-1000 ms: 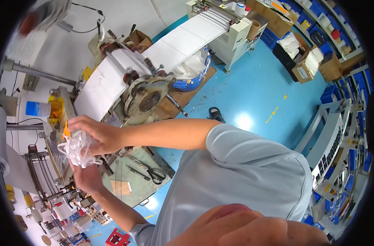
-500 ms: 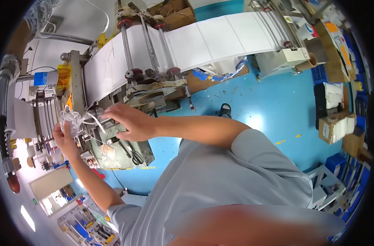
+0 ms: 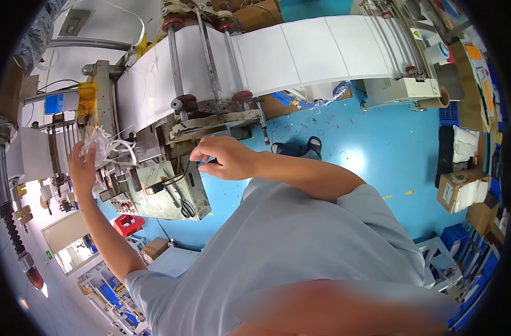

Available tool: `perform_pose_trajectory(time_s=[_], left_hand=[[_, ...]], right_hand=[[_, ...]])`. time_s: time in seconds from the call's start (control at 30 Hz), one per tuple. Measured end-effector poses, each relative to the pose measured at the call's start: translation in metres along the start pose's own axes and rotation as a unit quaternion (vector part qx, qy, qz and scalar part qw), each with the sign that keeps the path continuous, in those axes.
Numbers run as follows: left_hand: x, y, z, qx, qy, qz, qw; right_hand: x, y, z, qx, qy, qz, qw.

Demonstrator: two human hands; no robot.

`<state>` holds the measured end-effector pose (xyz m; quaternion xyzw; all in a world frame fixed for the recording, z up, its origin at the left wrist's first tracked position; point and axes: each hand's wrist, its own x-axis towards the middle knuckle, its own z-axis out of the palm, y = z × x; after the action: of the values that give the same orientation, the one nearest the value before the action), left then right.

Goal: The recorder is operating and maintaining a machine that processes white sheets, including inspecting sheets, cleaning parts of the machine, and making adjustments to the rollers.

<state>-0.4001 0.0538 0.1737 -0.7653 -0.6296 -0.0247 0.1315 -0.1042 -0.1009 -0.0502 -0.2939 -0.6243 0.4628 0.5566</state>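
My left hand [image 3: 83,167] is closed on a loose tangle of white strips [image 3: 114,148], thin and partly see-through, held up beside the machine frame. My right hand [image 3: 224,158] hovers over the front edge of the machine, apart from the strips. Its fingers are bent with a gap between them and the thumb, and I see nothing held there. Just left of its fingertips runs a thin dark cord or rod [image 3: 176,178]. Below, on a pale green metal housing [image 3: 152,204], lie black-handled scissors [image 3: 186,209].
A wide white web [image 3: 294,53] stretches across the machine over metal rollers [image 3: 233,61]. Beneath it sits a blue-rimmed bag [image 3: 317,95] of white scrap. A red stool [image 3: 129,224] stands beyond the housing; cardboard boxes [image 3: 462,187] are at the right.
My right hand has moved right, away from the white strips. My left hand has risen slightly, still with the strips. The whole view has shifted a little.
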Motion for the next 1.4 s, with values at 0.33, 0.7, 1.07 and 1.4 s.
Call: perform_pose_trajectory(time_s=[0.33,0.7,1.07,1.4], left_hand=[[0.034,-0.002,0.042,0.113,0.058,0.012,0.992],[0.057,-0.011,0.116,0.094,0.074,0.038,0.992],[0.060,0.010,0.136,0.069,0.006,-0.027,0.997],[0.062,0.005,0.171,0.013,-0.089,-0.009,0.996]], right_hand=[[-0.026,0.005,-0.007,0.019,-0.018,0.056,0.998],[-0.056,0.004,-0.024,-0.022,0.037,0.103,0.994],[-0.079,0.018,-0.031,-0.046,0.054,0.151,0.986],[-0.102,0.028,-0.046,-0.002,0.093,0.242,0.966]])
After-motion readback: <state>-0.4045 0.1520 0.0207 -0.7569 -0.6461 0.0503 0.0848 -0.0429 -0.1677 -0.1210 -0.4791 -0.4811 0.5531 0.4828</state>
